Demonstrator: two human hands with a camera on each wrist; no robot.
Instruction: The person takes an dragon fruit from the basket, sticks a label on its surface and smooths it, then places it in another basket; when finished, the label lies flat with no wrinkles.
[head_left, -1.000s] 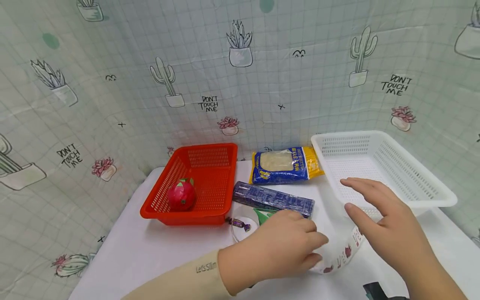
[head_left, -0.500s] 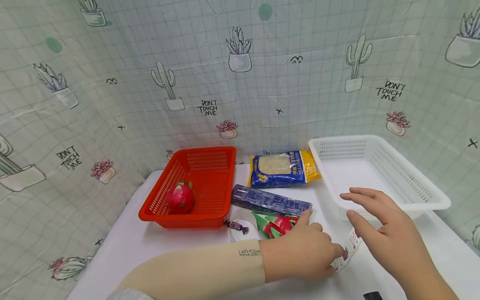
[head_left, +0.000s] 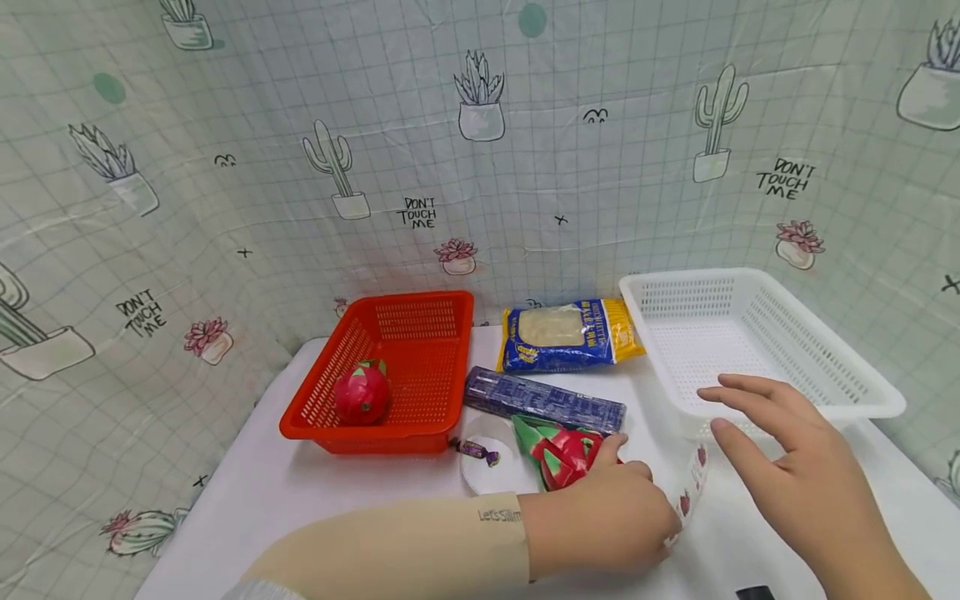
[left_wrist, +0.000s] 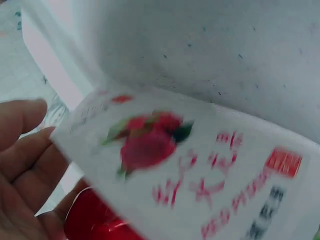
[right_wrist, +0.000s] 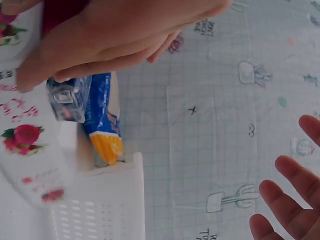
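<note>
My left hand (head_left: 607, 517) pinches one end of a white printed strip (head_left: 692, 492) low over the table. Dragon fruit pictures and red lettering show on the strip (left_wrist: 200, 165) in the left wrist view, and it runs out towards my right hand. Just beyond my left hand lies a shiny red-and-green dragon fruit (head_left: 562, 458), partly hidden by the fingers. My right hand (head_left: 795, 475) hovers in front of the white basket (head_left: 870, 404), fingers spread and holding nothing. Another dragon fruit (head_left: 362, 393) sits in the red basket (head_left: 375, 442) on the left.
Purple-wrapped candy (head_left: 476, 451) overlaps a round clear dish (head_left: 483, 487). Behind it lies a long dark blue packet (head_left: 543, 402), with a blue-and-yellow food bag (head_left: 566, 335) farther back. A black object (head_left: 755, 592) pokes in at the bottom edge. Cactus-printed cloth (head_left: 480, 183) hangs behind the table.
My left hand has moved right, uncovering much of the near dragon fruit, and the strip's held end has shifted right. My right hand has drifted slightly right, fingers still spread.
</note>
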